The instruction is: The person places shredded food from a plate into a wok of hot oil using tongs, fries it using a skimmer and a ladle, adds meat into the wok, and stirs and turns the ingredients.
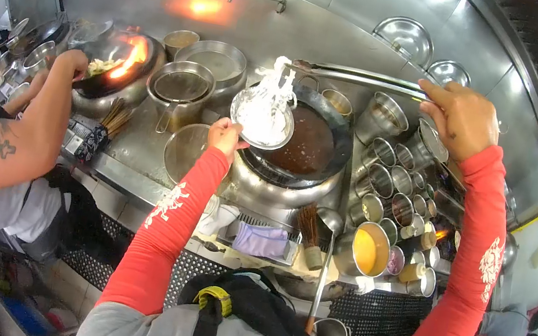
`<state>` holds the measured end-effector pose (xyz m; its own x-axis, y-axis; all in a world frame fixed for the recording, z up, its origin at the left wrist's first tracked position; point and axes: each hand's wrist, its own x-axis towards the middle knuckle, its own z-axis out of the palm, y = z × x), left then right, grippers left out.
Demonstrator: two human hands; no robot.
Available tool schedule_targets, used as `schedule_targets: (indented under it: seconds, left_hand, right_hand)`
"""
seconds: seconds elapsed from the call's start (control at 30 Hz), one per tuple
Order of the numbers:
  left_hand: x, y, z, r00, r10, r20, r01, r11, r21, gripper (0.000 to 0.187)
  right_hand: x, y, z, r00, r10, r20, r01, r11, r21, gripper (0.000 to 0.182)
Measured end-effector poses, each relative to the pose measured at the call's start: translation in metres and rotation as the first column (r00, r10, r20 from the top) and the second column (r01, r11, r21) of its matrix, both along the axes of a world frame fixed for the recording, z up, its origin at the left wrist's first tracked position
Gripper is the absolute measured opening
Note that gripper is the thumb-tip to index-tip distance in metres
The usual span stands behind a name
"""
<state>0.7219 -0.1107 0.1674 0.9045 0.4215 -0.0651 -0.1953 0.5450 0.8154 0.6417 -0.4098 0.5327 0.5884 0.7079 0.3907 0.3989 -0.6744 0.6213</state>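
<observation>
My left hand [225, 137] grips the rim of a metal bowl [272, 141] that holds white, batter-like coated food [265, 115]. My right hand [462, 116] is closed around the handle end of long metal tongs [364, 77]. At the tongs' tips, a stringy clump of the white food is raised above the bowl, and strands hang down into it. Behind and right of the bowl sits a large wok [340, 141] filled with brown liquid, probably oil, with small bubbles or specks on its surface. The bowl overlaps the wok's left edge in view.
On the left, a co-worker's arm [45, 92] reaches to a flaming wok [92, 86]. Strainers and pots [182, 91] stand between the woks. Several metal containers [382, 181] crowd the right, beside a pot of yellow liquid [370, 249]. A ladle [323, 271] and folded purple cloth [261, 240] lie in front.
</observation>
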Motion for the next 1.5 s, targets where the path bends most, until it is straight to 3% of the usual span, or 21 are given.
schedule_targets:
  seconds: [0.1, 0.2, 0.3, 0.43, 0.6, 0.7, 0.8, 1.0, 1.03, 1.23, 1.37, 1.47, 1.5]
  left_hand:
    - [-0.008, 0.001, 0.012, 1.0, 0.005, -0.006, -0.005, 1.0, -0.027, 0.016]
    - [-0.008, 0.002, 0.007, 1.0, 0.007, 0.004, -0.007, 0.999, 0.05, 0.017]
    - [-0.005, 0.011, -0.01, 1.0, 0.016, -0.022, -0.014, 0.995, 0.095, 0.019]
    - [-0.008, 0.011, -0.015, 0.998, 0.036, 0.058, -0.045, 0.986, 0.162, 0.021]
    - [-0.01, 0.003, -0.007, 0.993, 0.06, 0.102, -0.084, 0.965, 0.25, 0.021]
    - [-0.015, 0.004, -0.002, 0.998, 0.053, 0.042, -0.058, 0.988, 0.142, 0.017]
    - [-0.007, 0.017, -0.022, 0.999, 0.037, 0.01, -0.038, 0.991, 0.13, 0.016]
    - [0.006, 0.026, -0.028, 1.0, 0.019, -0.022, -0.019, 1.0, 0.02, 0.019]
    - [0.006, 0.026, -0.026, 0.999, 0.021, -0.026, -0.02, 1.0, 0.022, 0.019]
    - [0.008, 0.018, -0.01, 0.999, 0.005, -0.031, -0.005, 1.0, 0.014, 0.016]
    - [0.014, 0.015, -0.012, 0.999, -0.043, -0.031, 0.043, 0.999, -0.008, 0.014]
    - [0.016, 0.022, -0.019, 0.996, -0.05, -0.076, 0.052, 0.998, 0.029, 0.006]
    - [0.015, 0.026, -0.021, 0.995, -0.057, -0.08, 0.059, 0.998, 0.031, 0.005]
  right_hand:
    - [0.01, 0.002, -0.023, 0.994, -0.051, -0.095, 0.052, 0.999, 0.009, 0.028]
    - [0.022, 0.013, -0.055, 0.969, -0.163, -0.187, 0.125, 0.972, -0.201, 0.03]
    - [0.018, 0.016, -0.045, 0.961, -0.202, -0.189, 0.165, 0.967, -0.194, 0.032]
    - [0.027, 0.019, -0.045, 0.99, -0.034, -0.136, 0.018, 0.993, -0.118, 0.037]
    - [0.035, 0.058, -0.059, 0.95, -0.174, -0.26, 0.099, 0.955, -0.279, 0.029]
    - [0.011, 0.068, -0.032, 0.942, -0.201, -0.269, 0.157, 0.972, -0.175, 0.028]
    - [-0.01, 0.068, 0.002, 0.945, -0.293, -0.147, 0.269, 0.949, -0.163, 0.024]
    - [-0.006, 0.036, 0.037, 0.983, -0.155, 0.099, 0.17, 0.973, -0.157, 0.022]
    - [-0.012, 0.032, 0.041, 0.992, -0.052, 0.114, 0.063, 0.993, -0.095, 0.022]
    - [-0.031, 0.027, 0.055, 0.957, 0.019, 0.29, -0.021, 1.0, 0.002, 0.024]
    - [-0.03, 0.009, 0.066, 0.956, 0.049, 0.29, -0.067, 0.996, 0.052, 0.027]
    - [-0.016, -0.011, 0.082, 0.992, 0.081, 0.101, -0.097, 0.981, 0.169, 0.028]
    - [-0.006, -0.022, 0.087, 0.992, 0.125, -0.02, -0.114, 0.95, 0.291, 0.028]
